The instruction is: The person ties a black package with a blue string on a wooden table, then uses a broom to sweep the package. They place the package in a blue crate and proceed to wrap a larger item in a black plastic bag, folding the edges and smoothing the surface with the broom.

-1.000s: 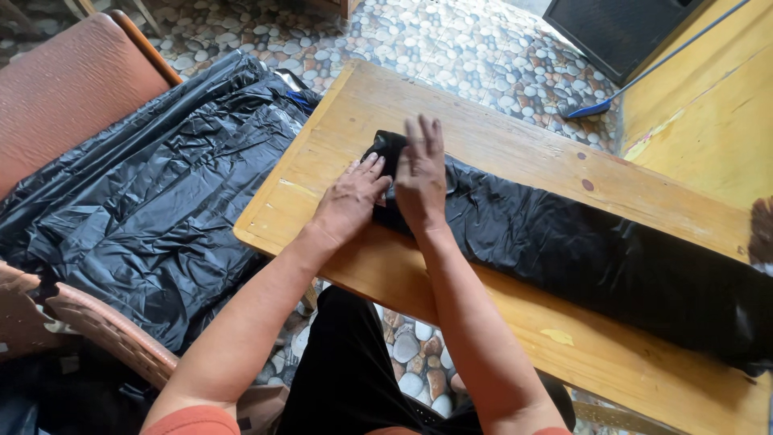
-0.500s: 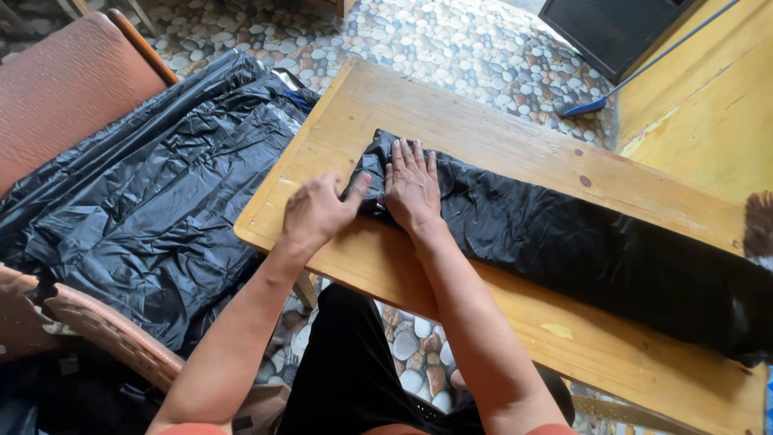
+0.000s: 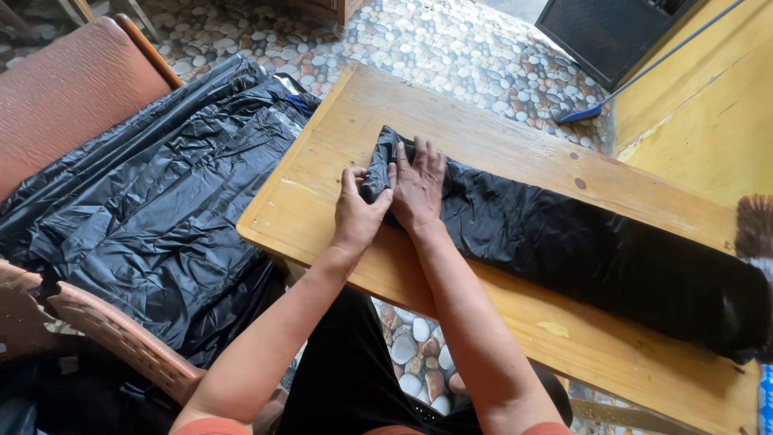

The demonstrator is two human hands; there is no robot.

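Hands | black plastic strip end now folded over, left fingers gripping

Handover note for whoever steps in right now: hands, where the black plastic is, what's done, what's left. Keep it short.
Left hand: gripping the folded corner at the near end of the long black plastic strip.
Right hand: flat on that end, pressing it down.
Strip lies lengthwise on the wooden table.
Done: strip flattened; one end corner turned in.
Left: the rest of the strip lies unfolded.
More black plastic sheeting is heaped on the brown chair at left.
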